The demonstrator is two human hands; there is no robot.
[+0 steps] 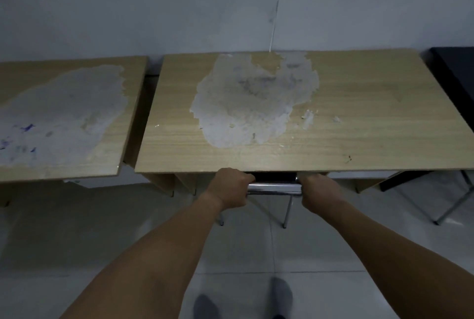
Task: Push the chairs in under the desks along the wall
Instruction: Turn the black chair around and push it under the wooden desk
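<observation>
Two wooden desks stood along the wall: a middle desk (359,118) and a left desk (64,118), both with peeling tops. One chair (274,188) sat mostly under the middle desk. The left hand (230,186) and right hand (319,191) each gripped its chrome back rail. A dark table (456,72) stood at right.

We note open tiled floor (77,229) on both sides of the chair (274,188), whose chrome top rail sits just at the desk (359,123) front edge, blocking passage underneath there.
</observation>
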